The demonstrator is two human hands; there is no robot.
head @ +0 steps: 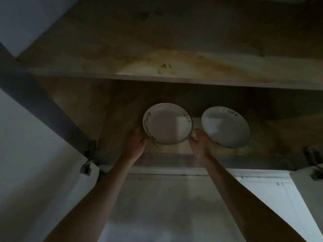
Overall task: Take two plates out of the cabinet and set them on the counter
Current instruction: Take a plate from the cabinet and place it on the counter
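Note:
I look up into a dim wooden cabinet point(122, 95). Two white plates with dark rims and printed lettering are held tilted toward me in its lower compartment. My left hand point(135, 142) grips the lower left edge of the left plate point(166, 124). My right hand point(199, 140) grips the lower left edge of the right plate point(227, 128). The two plates are side by side, a small gap between them. Both forearms reach up from the bottom of the view. No counter is in view.
A stained shelf point(174, 67) spans the cabinet above the plates. An open white cabinet door point(35, 154) with a metal hinge point(88, 154) stands at the left; another hinge point(312, 158) is at the right. A white wall point(174, 198) lies below the cabinet's bottom edge.

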